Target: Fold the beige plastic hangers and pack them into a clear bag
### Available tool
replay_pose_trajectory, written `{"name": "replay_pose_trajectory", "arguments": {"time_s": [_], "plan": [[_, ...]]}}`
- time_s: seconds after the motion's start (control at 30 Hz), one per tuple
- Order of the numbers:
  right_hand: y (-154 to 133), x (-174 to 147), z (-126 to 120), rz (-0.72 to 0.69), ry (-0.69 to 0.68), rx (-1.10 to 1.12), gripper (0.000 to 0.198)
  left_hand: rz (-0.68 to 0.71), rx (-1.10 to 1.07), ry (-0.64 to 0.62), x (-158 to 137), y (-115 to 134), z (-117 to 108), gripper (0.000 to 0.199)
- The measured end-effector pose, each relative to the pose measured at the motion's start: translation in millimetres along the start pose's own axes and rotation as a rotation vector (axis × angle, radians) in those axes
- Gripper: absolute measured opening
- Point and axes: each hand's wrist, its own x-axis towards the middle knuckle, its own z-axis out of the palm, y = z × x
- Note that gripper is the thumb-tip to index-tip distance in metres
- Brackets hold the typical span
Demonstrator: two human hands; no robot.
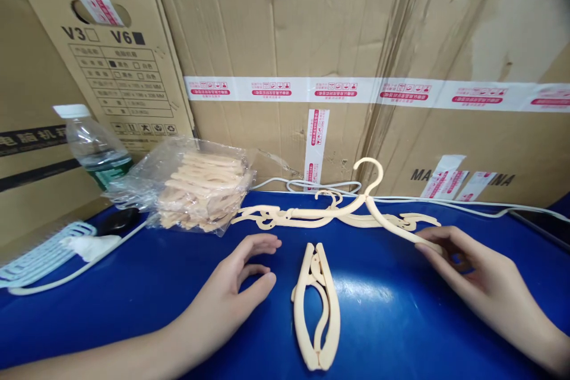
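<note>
Pinched in my right hand (481,273) is one arm end of an unfolded cream plastic clothes hanger (342,208), its hook pointing up. My left hand (240,285) hovers over the blue table with fingers apart and nothing in them. Between the hands lies a folded hanger (332,309), its two arms closed alongside each other and the hook tucked inside. Behind the held hanger, at least one more unfolded hanger (365,221) rests on the table, partly hidden by it.
A clear plastic bag (200,184) full of folded hangers sits at the back left, beside a water bottle (95,148). A pale blue rack-like item (48,255) and a white cable (89,266) lie at left. Cardboard boxes (267,142) wall off the blue table (146,314).
</note>
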Motion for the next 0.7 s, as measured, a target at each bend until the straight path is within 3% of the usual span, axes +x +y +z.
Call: {"name": "replay_pose_trajectory", "arguments": {"time_s": [0.13,0.33,0.53,0.7], "plan": [[-3,-1,-1,-0.044,0.011,-0.013,0.024,-0.032,-0.101,0.054,1,-3,1,0.071],[-13,-3,-2,-0.194,-0.042,-0.034,0.016,0.022,-0.076,0.037,-4,-12,2,0.088],[-24,-4,-2,-0.280,-0.066,-0.040,0.012,0.078,0.138,-0.056,-8,-15,-3,0.077],[-33,-7,-1,-0.260,-0.082,-0.024,0.013,0.093,0.209,-0.086,-7,-9,-4,0.068]]}}
